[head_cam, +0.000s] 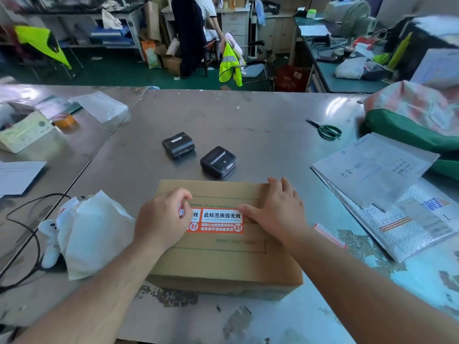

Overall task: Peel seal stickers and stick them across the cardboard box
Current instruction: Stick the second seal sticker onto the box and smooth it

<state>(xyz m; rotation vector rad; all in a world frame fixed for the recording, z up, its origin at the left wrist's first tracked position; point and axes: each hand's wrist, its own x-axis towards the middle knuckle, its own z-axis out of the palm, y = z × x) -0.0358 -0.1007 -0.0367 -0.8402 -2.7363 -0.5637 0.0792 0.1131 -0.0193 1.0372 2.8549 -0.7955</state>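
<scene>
A closed brown cardboard box (pixel 223 259) lies on the steel table in front of me. An orange and white seal sticker (pixel 218 220) lies across the middle of its top. My left hand (pixel 161 219) is curled over the sticker's left end and pinches a lifted piece of sticker or backing between its fingers. My right hand (pixel 278 209) lies flat with spread fingers on the box top, its thumb pressing the sticker's right end. Another orange sticker strip (pixel 330 235) lies on the table just right of my right forearm.
Two small black label printers (pixel 178 144) (pixel 218 162) sit beyond the box. White bags and a plush toy (pixel 82 234) lie to the left, with a black cable (pixel 22 234). Padded mailers (pixel 387 194) are stacked to the right, green scissors (pixel 327 130) beyond them. A tape roll (pixel 65 120) sits far left.
</scene>
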